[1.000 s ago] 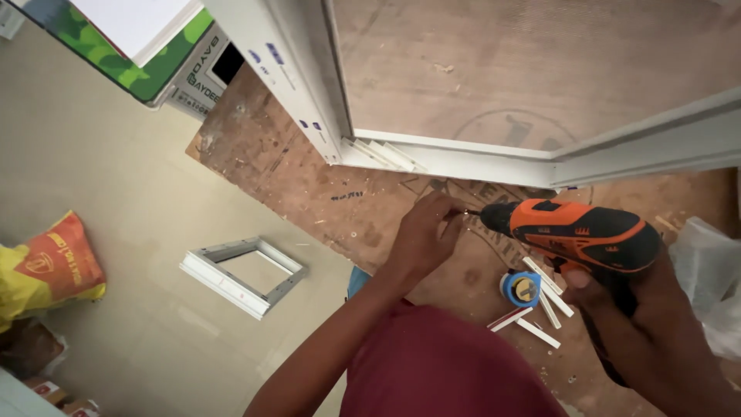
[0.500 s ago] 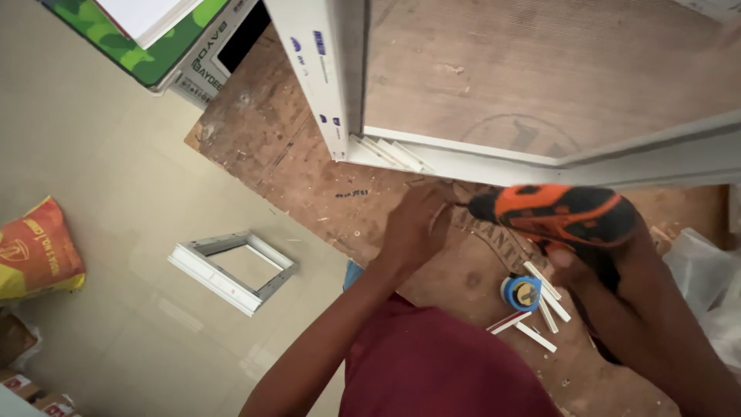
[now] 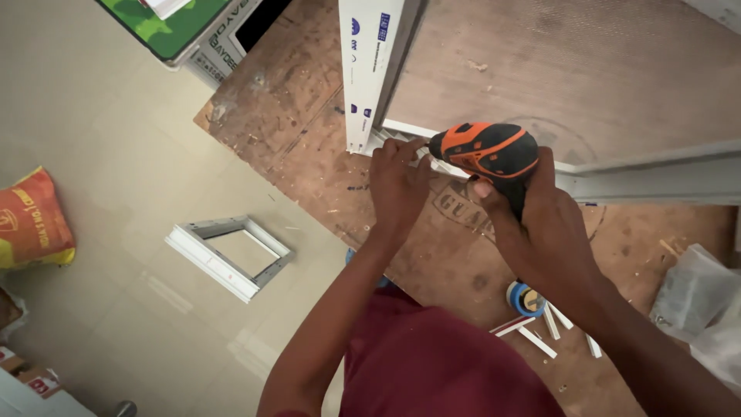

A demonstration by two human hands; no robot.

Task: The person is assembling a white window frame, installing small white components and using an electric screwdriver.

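Note:
My right hand (image 3: 540,224) grips an orange and black cordless drill (image 3: 486,150), its nose pointing left at the lower left corner of a large white window frame (image 3: 370,69). My left hand (image 3: 397,181) is closed at that corner, fingers pinching something small against the drill tip; what it holds is hidden. The frame lies on a brown wooden work board (image 3: 309,131), one rail running up the view and the other rail (image 3: 664,177) running right.
A small white rectangular frame (image 3: 228,255) lies on the beige floor at left. A red and yellow sack (image 3: 31,224) sits at the far left. A blue tape roll (image 3: 526,299), short white strips (image 3: 540,336) and clear plastic bags (image 3: 695,297) lie near me on the board.
The drill and both hands moved left and up along the frame rail to its corner. The view has shifted, so the frame corner now sits near the centre.

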